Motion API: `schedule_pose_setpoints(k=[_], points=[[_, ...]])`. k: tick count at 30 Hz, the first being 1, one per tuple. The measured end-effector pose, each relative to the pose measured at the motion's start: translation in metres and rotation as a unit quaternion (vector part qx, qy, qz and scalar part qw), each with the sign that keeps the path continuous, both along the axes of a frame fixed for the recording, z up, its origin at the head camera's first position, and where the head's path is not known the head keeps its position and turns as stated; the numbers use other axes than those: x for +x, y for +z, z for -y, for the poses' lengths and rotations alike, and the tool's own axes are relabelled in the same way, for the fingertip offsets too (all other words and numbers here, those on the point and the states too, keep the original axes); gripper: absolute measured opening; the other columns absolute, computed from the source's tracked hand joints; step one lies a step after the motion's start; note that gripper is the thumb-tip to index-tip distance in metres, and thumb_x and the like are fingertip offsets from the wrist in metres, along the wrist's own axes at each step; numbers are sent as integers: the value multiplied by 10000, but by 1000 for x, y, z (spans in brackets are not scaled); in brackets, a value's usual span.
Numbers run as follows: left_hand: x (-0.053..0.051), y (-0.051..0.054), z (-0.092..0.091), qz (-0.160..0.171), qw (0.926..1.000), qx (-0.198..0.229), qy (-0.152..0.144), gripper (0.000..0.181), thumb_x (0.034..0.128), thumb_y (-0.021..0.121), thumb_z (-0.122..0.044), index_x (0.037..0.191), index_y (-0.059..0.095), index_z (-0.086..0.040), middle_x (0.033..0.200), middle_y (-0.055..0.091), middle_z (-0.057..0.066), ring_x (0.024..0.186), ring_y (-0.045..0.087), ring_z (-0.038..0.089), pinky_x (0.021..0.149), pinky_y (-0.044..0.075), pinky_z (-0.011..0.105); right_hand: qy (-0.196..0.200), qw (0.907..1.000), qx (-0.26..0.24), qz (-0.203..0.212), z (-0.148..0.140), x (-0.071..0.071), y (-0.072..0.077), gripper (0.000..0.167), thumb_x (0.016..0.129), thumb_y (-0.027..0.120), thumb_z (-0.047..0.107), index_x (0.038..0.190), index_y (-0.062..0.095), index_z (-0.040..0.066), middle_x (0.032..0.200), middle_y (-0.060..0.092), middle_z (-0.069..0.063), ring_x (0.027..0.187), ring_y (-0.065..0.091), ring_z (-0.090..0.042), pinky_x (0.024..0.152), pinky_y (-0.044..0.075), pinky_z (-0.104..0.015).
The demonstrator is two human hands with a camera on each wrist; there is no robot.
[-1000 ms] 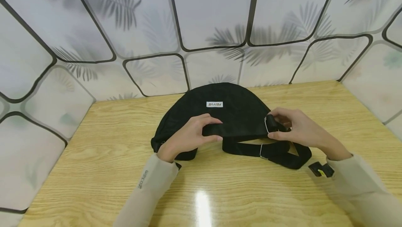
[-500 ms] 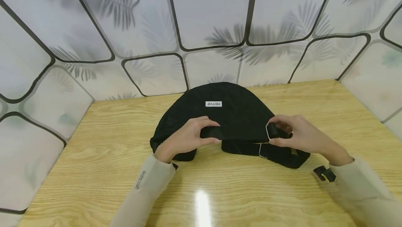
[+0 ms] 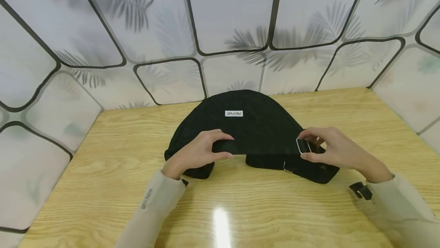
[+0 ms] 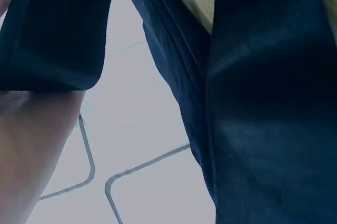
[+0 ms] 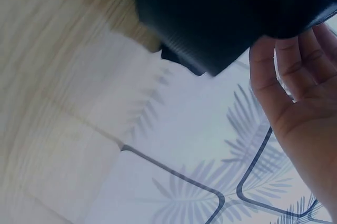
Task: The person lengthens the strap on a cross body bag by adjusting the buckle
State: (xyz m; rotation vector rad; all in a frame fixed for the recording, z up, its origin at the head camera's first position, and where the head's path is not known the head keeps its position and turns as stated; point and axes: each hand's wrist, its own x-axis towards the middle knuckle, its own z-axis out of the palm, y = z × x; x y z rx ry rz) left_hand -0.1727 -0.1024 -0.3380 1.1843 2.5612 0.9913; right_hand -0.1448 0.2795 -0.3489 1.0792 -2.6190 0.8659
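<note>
A black half-moon waist bag (image 3: 247,105) with a white label (image 3: 233,113) lies on the table in the head view. My left hand (image 3: 197,149) pinches its black webbing strap (image 3: 256,148) between thumb and fingers. To the right, my right hand (image 3: 333,147) pinches the strap at a metal slider (image 3: 304,145). The strap runs straight between both hands, in front of the bag. In the left wrist view, a loop of webbing (image 4: 58,29) hangs at my hand (image 4: 37,150). Fingers (image 5: 263,69) of my right hand touch black strap in the right wrist view.
The light wooden table (image 3: 220,194) extends around the bag. A patterned wall covering (image 3: 233,15) with leaf prints rises behind it and at both sides. Another strap section (image 3: 264,162) with a metal ring (image 3: 288,168) lies below the hands.
My hands have drawn slightly apart, the left one leftward and the right one rightward and down. The slider has moved right with the right hand, and the strap between them looks straighter.
</note>
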Motion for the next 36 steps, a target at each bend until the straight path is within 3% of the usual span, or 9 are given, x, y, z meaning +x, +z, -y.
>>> schedule_pose_setpoints(k=[9,16,20,23,27,29,36], points=[[2,2,12,43,9998,-168,91,437,947,752,-181,1317,633,17,1173,637,113,770,551,92,793,513,306,-140,9999,83,29,-8,2,-5,400,721,875,58,1084,706,64,890,620,196,758,574,-8,664,541,-309],[-1,2,6,165,9962,-849,-48,453,972,723,-225,1329,616,33,1157,637,107,838,590,129,832,516,306,-78,9991,409,-11,-3,4,-9,412,752,903,160,1101,695,91,892,576,201,751,529,4,628,495,-280],[-2,7,-3,281,9928,-1164,-74,502,994,692,-280,1381,584,22,1291,610,153,1108,607,259,976,484,395,-67,9988,480,104,-4,7,-7,421,761,903,180,1113,692,87,955,614,154,777,547,-1,629,496,-285],[0,15,-12,29,9901,-1404,-73,504,1006,668,-312,1386,588,9,1311,600,157,1229,547,312,1024,441,444,-144,9986,506,51,-9,9,-6,430,741,911,159,1102,693,75,980,635,122,796,580,-34,663,519,-299],[3,25,-26,-485,9862,-1575,-138,467,1016,647,-326,1348,623,2,1245,620,134,1155,574,299,977,449,446,-238,9981,486,-303,-18,10,-4,412,696,925,104,1041,700,95,970,650,100,806,619,-77,696,543,-300],[4,28,-33,-531,9862,-1557,-194,452,1020,641,-321,1342,630,-4,1247,622,124,1157,578,284,982,455,419,-254,9979,461,-387,-22,11,-3,384,695,922,84,1005,698,115,951,654,88,798,627,-80,682,543,-288],[0,23,-60,-431,9838,-1671,-487,428,1033,622,-312,1340,633,-14,1278,626,93,1179,595,227,999,462,330,-109,9983,553,135,-30,19,-2,299,746,887,52,927,682,173,879,632,187,754,589,14,588,509,-268]])
